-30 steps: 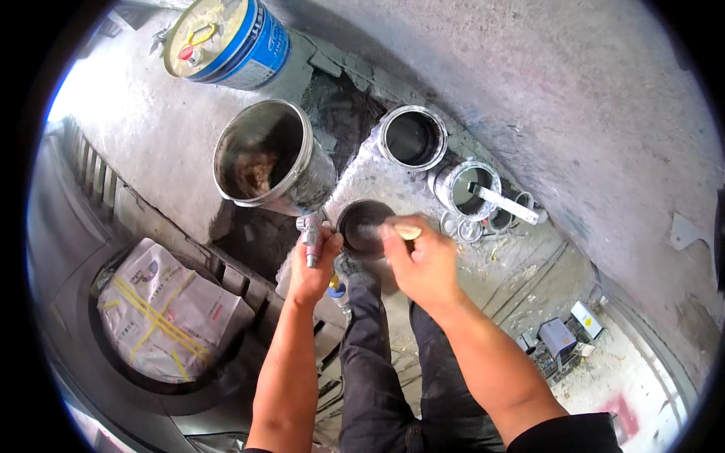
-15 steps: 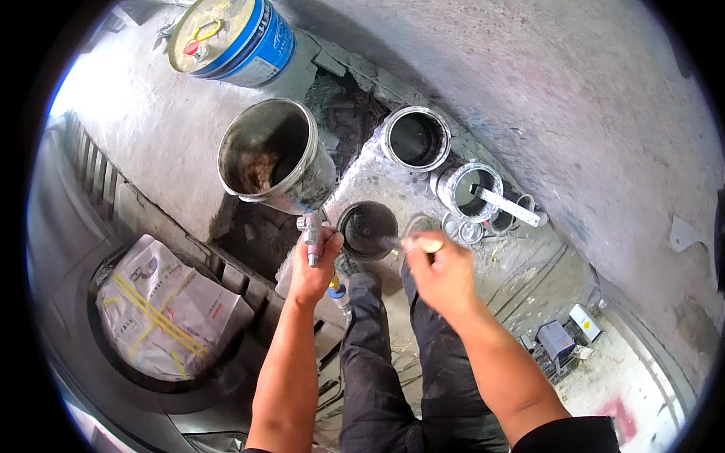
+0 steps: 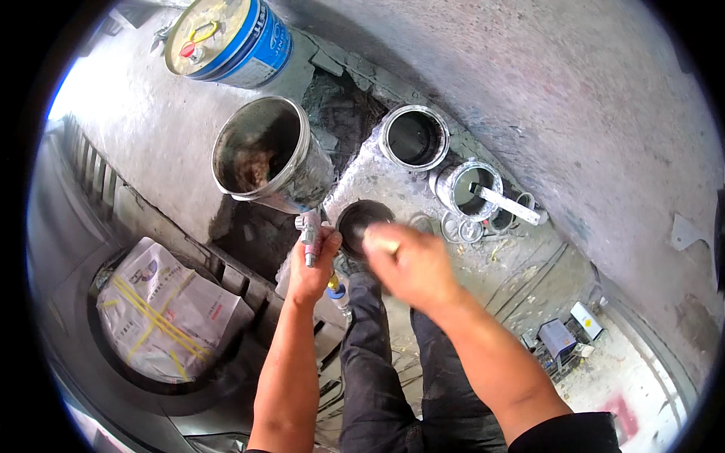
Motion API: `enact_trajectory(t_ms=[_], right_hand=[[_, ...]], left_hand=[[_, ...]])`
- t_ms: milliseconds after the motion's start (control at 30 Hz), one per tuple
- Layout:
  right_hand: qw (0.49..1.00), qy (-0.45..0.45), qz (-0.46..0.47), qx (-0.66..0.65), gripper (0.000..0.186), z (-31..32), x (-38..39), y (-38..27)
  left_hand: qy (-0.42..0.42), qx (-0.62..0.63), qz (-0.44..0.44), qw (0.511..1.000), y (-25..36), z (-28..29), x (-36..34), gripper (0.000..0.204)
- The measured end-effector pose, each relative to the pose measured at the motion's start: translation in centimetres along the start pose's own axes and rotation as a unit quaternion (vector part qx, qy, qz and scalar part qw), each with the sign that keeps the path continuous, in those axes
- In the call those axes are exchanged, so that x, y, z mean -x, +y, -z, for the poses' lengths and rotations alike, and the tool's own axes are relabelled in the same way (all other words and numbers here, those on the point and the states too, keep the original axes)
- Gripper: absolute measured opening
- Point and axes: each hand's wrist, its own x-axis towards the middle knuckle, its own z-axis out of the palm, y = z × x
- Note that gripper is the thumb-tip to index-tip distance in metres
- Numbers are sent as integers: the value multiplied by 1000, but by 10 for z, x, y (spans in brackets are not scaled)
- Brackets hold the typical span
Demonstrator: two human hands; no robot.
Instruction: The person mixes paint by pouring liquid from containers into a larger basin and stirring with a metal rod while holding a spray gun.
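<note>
My left hand (image 3: 317, 264) is closed around a metal spray gun (image 3: 310, 238) with a pinkish body and a brass-and-blue fitting below. Just to its right is a dark round open container (image 3: 359, 219); I cannot tell whether it joins the gun. My right hand (image 3: 411, 272), blurred by motion, is closed on a pale-handled tool (image 3: 389, 245), probably a brush, over that container. Beyond them stand a large metal bucket (image 3: 310, 174) with brown residue and two open cans (image 3: 393, 158) (image 3: 449, 181), the nearer with a white-streaked stick (image 3: 506, 205) across it.
A blue drum (image 3: 264, 49) lies at the top. A wall (image 3: 559, 83) runs along the right over the rough floor (image 3: 521, 272). On the left is a grey car body panel (image 3: 91, 241) with a paper-covered, taped opening (image 3: 166, 309). Metal boxes (image 3: 559, 338) sit at lower right.
Since half a second ago my right hand and its tool have swung left over the dark container, toward my left hand. My left hand and the gun have barely moved.
</note>
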Motion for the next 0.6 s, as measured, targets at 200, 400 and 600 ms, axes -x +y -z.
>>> enact_trajectory(t_ms=[200,400,600], right_hand=[[999,-10,-29,30,26,22,23,13],[996,-87,21,30,28,11,21,5],[999,-38,35,11,28,19,2,10]], left_hand=[[3,-5,11,1000,5,7,2,15],[2,-19,-21,1000,-1,4,-1,17],[2,-12,-7,1000,-1,5,-1,14]])
